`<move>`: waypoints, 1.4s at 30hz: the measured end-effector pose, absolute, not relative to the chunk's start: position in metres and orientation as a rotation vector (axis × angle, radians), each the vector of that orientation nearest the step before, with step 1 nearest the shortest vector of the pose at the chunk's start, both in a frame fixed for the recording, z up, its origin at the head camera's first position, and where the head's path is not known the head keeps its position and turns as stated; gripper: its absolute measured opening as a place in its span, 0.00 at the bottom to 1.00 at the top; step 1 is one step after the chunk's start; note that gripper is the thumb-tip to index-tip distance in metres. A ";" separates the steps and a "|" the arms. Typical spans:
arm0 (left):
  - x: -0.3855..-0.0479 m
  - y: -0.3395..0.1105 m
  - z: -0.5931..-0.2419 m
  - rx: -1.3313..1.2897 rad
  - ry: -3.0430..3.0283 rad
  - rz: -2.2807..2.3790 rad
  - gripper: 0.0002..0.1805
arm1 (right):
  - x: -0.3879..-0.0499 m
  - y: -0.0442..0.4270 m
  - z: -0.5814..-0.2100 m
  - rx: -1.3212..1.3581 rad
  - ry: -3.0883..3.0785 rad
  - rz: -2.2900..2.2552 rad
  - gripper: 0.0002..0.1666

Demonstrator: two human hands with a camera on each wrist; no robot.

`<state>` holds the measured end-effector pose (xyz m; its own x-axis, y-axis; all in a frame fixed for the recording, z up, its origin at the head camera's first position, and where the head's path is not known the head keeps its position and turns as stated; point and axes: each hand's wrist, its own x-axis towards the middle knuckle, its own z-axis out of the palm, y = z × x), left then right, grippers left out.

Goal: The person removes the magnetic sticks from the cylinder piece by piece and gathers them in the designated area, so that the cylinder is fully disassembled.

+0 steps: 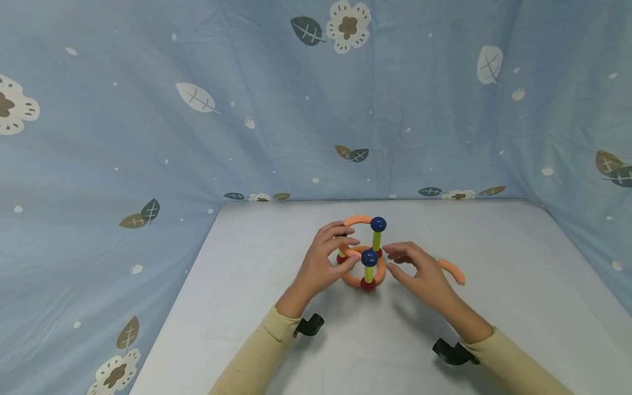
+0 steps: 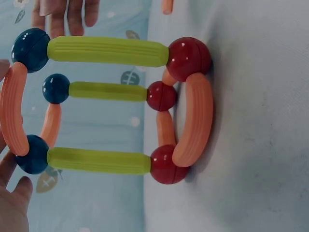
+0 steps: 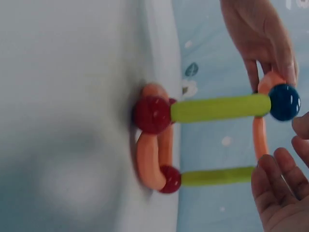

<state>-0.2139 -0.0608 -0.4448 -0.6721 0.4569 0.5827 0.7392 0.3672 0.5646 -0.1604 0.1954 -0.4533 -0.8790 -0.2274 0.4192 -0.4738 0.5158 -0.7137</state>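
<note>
A frame of magnetic pieces stands on the table: red balls joined by curved orange sticks below, upright yellow-green sticks, and blue balls on top. Two curved orange sticks join the blue balls. At the upper left, my left hand holds the front-left upper orange stick between thumb and fingers. Just right of the frame, my right hand has its fingers loosely bent, holding nothing.
One loose curved orange stick lies on the white table, right of my right hand. Behind and beside the table hangs a blue patterned cloth. Each wrist carries a black camera mount.
</note>
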 end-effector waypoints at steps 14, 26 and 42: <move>-0.215 -0.062 -0.442 -1.069 -2.331 -1.171 0.08 | -0.167 0.172 -0.450 0.798 -2.382 1.397 0.25; -0.217 -0.064 -0.443 -1.108 -2.331 -1.193 0.11 | -0.167 0.168 -0.450 0.772 -2.394 1.365 0.24; -0.217 -0.064 -0.443 -1.133 -2.329 -1.151 0.08 | -0.168 0.167 -0.450 0.771 -2.370 1.414 0.26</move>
<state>-0.2173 -0.0644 -0.4425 -0.6410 0.5186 0.5659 0.7645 0.3655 0.5309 -0.1677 0.1673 -0.4501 -0.8200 -0.3024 0.4859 -0.5712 0.3804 -0.7273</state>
